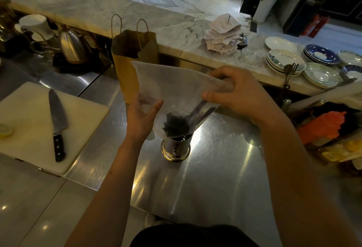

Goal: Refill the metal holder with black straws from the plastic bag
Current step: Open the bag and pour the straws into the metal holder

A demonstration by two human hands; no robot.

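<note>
You are in the pouring step: the plastic bag [176, 82] is tipped over the metal holder [175, 147], which stands upright on the steel counter [225, 168] right in front of you. Your right hand [239, 93] pinches the bag's upper right edge between thumb and fingers, close to where a few black straws [176, 124] lie slanted inside the film. Your left hand [142, 118] is half spread, its fingers pressed to the bag's lower left side with the thumb lying on the near face. Most straws are bunched at the bag's low end, just above the holder's rim; whether any have dropped in already is hard to tell, since the film covers the opening.

Next, I judge, you need to steer that bunch straight over the rim and lift the far end so the slanted stragglers slide down. Keep the bag's mouth narrow, or straws may spill onto the counter.
</note>
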